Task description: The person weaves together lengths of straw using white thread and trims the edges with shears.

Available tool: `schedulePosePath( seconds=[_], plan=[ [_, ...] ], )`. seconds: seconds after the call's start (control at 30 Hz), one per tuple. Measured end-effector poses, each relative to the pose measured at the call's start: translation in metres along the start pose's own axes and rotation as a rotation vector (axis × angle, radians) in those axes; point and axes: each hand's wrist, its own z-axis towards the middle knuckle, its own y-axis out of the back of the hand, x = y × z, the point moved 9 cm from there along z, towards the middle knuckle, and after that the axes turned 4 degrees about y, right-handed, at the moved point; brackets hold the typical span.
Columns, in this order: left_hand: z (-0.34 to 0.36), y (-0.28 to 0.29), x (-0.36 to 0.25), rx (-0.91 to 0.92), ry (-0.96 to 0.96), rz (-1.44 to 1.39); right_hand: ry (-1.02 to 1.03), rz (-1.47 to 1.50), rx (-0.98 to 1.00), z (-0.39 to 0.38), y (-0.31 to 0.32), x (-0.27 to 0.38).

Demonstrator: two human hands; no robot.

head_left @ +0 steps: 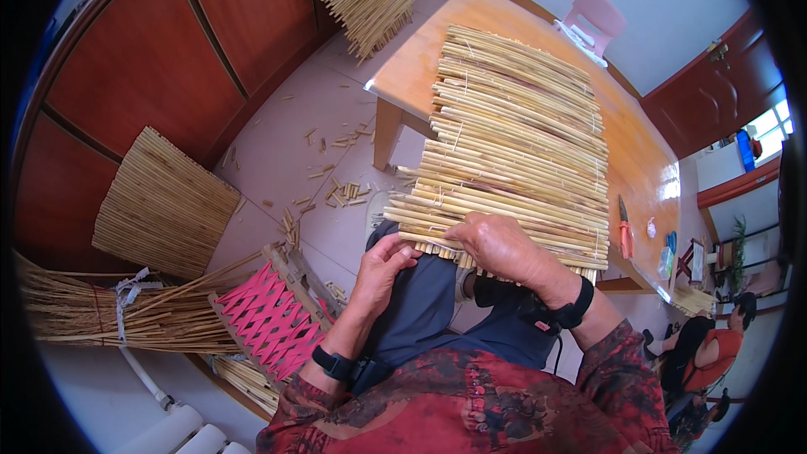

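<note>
Matting of pale stalks (517, 143) lay across the worktop (643, 155), its near end jutting past the edge toward me. My left hand (380, 273), thumb and fingers drawn close, was at the near left corner, and my right hand (498, 245) curled over the near edge; I could not tell whether either pinched anything. A red-handled tool (626, 240) lay to the right.

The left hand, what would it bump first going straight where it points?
Probably the near edge of the stick mat; the left hand seems to touch it, though depth is unclear.
</note>
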Motion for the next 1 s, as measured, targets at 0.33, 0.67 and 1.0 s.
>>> schedulePosePath(
  seconds=[0.33,0.67,1.0],
  plan=[
    [-0.001,-0.004,-0.002,-0.002,-0.005,-0.012,0.065,0.056,-0.002,0.005,0.010,0.007],
    [0.000,-0.003,-0.003,-0.010,-0.008,0.024,-0.004,0.091,0.078,0.005,0.005,0.001],
    [0.002,-0.003,-0.003,-0.034,-0.017,0.008,0.029,0.117,0.053,0.005,0.007,0.000]
  ],
)
